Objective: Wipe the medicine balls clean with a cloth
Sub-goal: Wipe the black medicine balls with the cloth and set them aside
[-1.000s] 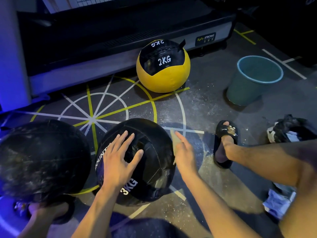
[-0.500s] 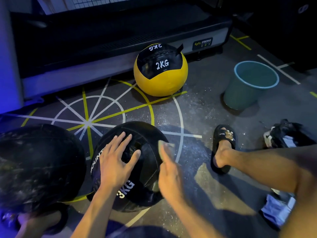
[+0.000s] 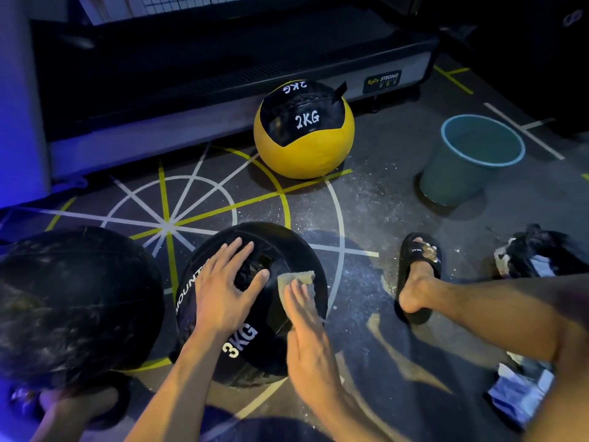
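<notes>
- Lower underside of black 3KG ball (image 3: 274, 352) hidden behind both forearms; side lettering cut off by left hand, only "MOUNT" legible.
- Large dark ball (image 3: 73, 301) at left cropped by frame edge, streaked with pale dust, no weight marking readable.
- Dark bundle (image 3: 538, 253) at right edge too blurred to identify.
- Black 3KG ball sits on marked gym floor (image 3: 376, 215) near centre-bottom, glossy, white "3KG" print facing up.
- Left hand (image 3: 223, 282) flat on top of black 3KG ball, fingers spread and straight, gripping nothing.
- Right hand (image 3: 306, 330) pressing beige cloth (image 3: 294, 280) against ball's right side with extended fingers; cloth's far edge sticks out past fingertips.
- Yellow-and-black 2KG ball (image 3: 304, 145) further back, by treadmill base (image 3: 382, 81), untouched.
- Teal bucket (image 3: 455, 177) upright at right, well apart from balls.
- Right foot in black slide sandal (image 3: 420, 250) between black ball and bundle.
</notes>
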{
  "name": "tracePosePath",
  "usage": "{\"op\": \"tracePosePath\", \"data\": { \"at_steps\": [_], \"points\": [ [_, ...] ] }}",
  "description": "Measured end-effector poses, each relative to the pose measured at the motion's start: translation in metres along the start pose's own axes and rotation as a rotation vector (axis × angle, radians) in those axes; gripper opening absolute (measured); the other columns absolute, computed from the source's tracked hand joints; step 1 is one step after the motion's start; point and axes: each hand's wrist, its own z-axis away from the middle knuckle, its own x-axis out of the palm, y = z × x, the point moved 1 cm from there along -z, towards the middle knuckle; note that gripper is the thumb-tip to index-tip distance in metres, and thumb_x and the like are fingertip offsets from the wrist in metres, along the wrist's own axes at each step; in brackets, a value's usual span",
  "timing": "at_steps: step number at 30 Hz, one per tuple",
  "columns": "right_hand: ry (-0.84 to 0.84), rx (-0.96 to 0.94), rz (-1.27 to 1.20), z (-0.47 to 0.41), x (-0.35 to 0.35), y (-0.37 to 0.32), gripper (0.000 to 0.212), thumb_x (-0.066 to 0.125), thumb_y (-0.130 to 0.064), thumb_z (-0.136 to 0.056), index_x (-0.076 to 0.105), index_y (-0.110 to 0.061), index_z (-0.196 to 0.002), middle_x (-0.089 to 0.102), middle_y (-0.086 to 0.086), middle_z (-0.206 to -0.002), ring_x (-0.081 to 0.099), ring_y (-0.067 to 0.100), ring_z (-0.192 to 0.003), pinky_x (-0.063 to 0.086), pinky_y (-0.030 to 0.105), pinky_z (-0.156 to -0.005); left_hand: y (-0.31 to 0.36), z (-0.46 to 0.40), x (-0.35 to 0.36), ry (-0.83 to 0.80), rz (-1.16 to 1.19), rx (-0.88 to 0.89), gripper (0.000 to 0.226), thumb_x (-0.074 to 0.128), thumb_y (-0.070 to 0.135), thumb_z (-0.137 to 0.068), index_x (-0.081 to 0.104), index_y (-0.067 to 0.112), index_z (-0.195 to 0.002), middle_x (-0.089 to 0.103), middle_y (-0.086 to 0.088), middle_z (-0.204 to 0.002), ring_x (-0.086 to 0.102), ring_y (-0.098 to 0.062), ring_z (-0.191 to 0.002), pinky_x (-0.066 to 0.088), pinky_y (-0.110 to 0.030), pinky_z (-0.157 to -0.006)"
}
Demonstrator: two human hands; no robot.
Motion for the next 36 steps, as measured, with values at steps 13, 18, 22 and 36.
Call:
{"op": "tracePosePath", "data": {
  "at_steps": [13, 18, 22, 36],
  "points": [
    [0.106, 0.017, 0.07, 0.014, 0.008, 0.02, 0.081, 0.037, 0.004, -0.096, 0.017, -0.039, -0.161, 0.016, -0.013, -0.169, 0.042, 0.033, -0.145, 0.059, 0.027, -0.091, 0.012, -0.033, 0.005, -0.081, -0.058, -0.044, 0.084, 0.033, 0.084, -0.079, 0.047, 0.041, -0.15, 0.036, 0.015, -0.162, 0.022, -0.012, -0.153, 0.016, -0.045, -0.123],
    [0.151, 0.404, 0.019, -0.022, -0.017, 0.05, 0.065, 0.035, -0.006, -0.107, 0.014, -0.044, -0.155, 0.027, -0.003, -0.166, 0.065, 0.028, -0.117, 0.056, 0.034, -0.092, 0.018, -0.035, 0.01, -0.104, -0.077, -0.059, 0.077, 0.04, 0.077, -0.084, 0.045, 0.04, -0.152, 0.034, 0.015, -0.163, 0.02, -0.013, -0.154, 0.012, -0.043, -0.123],
    [0.093, 0.33, -0.033, -0.016, -0.017, 0.018, 0.072, 0.038, 0.002, -0.104, 0.019, -0.041, -0.158, 0.057, 0.005, -0.145, 0.069, 0.028, -0.091, 0.055, 0.034, -0.071, 0.024, -0.042, 0.012, -0.103, -0.103, -0.072, 0.079, 0.037, 0.077, -0.084, 0.044, 0.04, -0.152, 0.034, 0.014, -0.164, 0.02, -0.014, -0.154, 0.012, -0.043, -0.123],
    [0.026, 0.6, -0.101, -0.053, -0.049, 0.052, 0.056, 0.033, -0.015, -0.11, 0.029, -0.047, -0.155, 0.04, -0.005, -0.16, 0.061, 0.006, -0.112, 0.047, 0.028, -0.102, 0.004, -0.025, -0.011, -0.26, -0.086, 0.065, 0.101, 0.039, 0.091, -0.074, 0.025, 0.041, -0.16, 0.015, 0.014, -0.169, 0.01, -0.015, -0.157, 0.013, -0.046, -0.125]
  ]
}}
